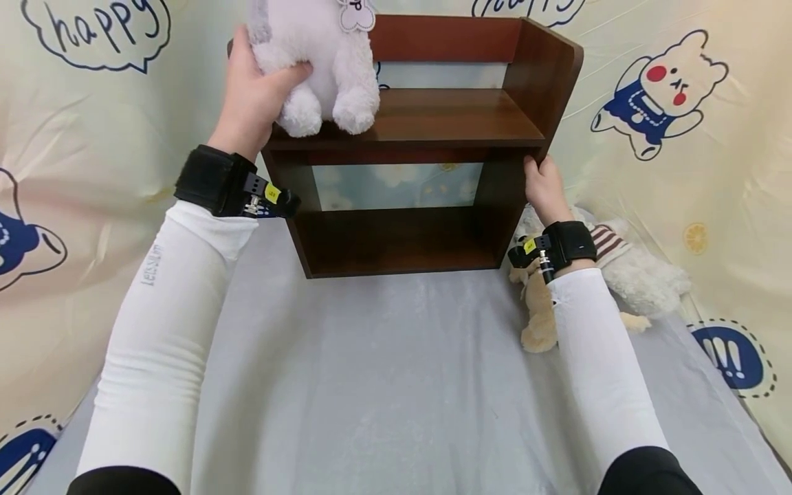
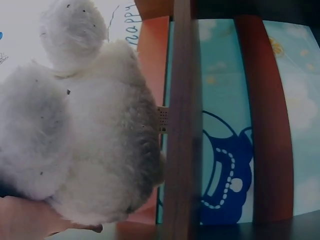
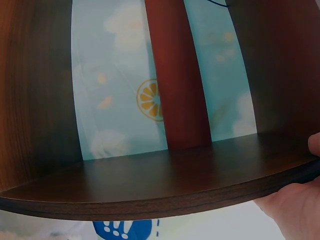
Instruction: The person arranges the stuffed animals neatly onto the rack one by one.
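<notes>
A pale, fluffy plush toy [image 1: 324,75] with a bone-shaped tag is over the left part of the shelf unit's upper board, its head out of frame. My left hand [image 1: 256,96] grips the toy's side, the thumb across its front and the other fingers hidden behind. In the left wrist view the plush toy [image 2: 100,130] fills the left half. The dark brown wooden shelf unit [image 1: 458,117] stands upright on the grey cloth. My right hand [image 1: 546,185] holds its right side panel [image 3: 165,202] at mid-height; in the right wrist view my right hand [image 3: 295,205] wraps that panel's edge.
Beside the unit's right foot lie a tan plush toy [image 1: 540,320] and a white plush toy [image 1: 650,278] with a striped part, both partly behind my right arm. Printed curtains [image 1: 730,206] hang around the grey cloth [image 1: 383,385].
</notes>
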Action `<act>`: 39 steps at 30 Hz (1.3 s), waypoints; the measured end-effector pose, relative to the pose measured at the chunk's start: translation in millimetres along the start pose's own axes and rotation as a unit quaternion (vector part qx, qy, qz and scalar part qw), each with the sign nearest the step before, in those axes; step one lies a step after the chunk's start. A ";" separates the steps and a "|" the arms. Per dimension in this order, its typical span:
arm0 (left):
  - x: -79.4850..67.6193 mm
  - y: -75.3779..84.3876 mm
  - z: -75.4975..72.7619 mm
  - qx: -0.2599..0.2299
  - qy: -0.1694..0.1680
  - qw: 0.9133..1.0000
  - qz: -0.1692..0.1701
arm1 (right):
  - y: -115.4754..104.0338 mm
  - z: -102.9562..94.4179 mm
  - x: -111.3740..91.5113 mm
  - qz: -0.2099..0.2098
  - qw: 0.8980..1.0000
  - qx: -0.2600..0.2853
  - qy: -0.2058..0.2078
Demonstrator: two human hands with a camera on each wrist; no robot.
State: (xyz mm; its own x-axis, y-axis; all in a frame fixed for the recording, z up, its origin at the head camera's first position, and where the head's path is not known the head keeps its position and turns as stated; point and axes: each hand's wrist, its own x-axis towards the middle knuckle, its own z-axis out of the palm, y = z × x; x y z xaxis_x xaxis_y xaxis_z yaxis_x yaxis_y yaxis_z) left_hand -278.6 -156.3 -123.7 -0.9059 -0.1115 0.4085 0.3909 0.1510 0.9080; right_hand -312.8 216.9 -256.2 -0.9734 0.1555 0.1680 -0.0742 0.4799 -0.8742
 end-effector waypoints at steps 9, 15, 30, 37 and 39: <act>8.0 -12.8 4.8 0.057 0.005 0.997 -0.044 | 0.9 1.0 0.6 -0.003 1.000 0.002 0.000; 14.2 -15.9 4.2 0.084 0.005 0.995 -0.056 | 1.7 1.4 1.6 -0.012 1.000 0.005 0.003; 22.3 -16.4 6.8 0.215 0.002 0.976 -0.022 | 1.3 3.3 2.1 -0.017 1.000 0.004 0.011; 25.9 -17.1 9.7 0.265 -0.008 0.964 -0.008 | 2.7 2.4 1.9 -0.014 1.000 0.001 0.007; 27.3 -17.8 10.4 0.276 -0.008 0.961 -0.005 | 2.6 2.5 1.8 -0.010 1.000 0.000 0.006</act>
State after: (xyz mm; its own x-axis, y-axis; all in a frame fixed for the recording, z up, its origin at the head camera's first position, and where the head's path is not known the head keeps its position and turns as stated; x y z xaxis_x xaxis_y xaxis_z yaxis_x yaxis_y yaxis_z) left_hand -312.0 -151.8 -129.7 -0.9132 -0.1017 0.3946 0.2402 0.6478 0.7229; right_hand -315.3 216.3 -259.3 -0.9692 0.1555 0.1910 -0.0941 0.4830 -0.8706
